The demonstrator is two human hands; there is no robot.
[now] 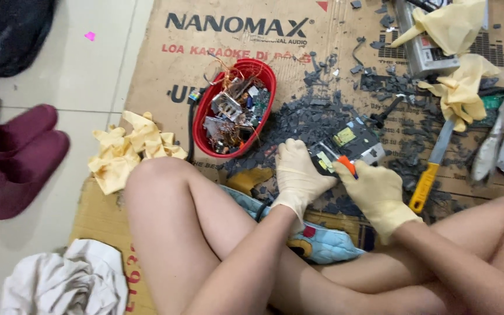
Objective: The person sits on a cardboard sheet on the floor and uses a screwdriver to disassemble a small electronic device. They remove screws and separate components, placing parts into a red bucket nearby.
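Note:
My left hand [298, 175], in a pale rubber glove, grips the near end of a small dark electronic block [354, 143] with yellow labels and a metal frame, resting on the cardboard. My right hand [377, 195], also gloved, holds a tool with an orange handle [348, 165] whose tip sits against the block's near side. The tip itself is hidden between the two hands. Dark broken plastic pieces [310, 116] lie all around the block.
A red oval basket [205, 111] of wires and circuit parts stands to the left. Crumpled yellow gloves [126, 149] lie beside my knee, more gloves [459, 93] at the back right. A yellow-handled chisel [430, 172], a metal blade [494, 140], maroon slippers [13, 157], white cloth [59, 280].

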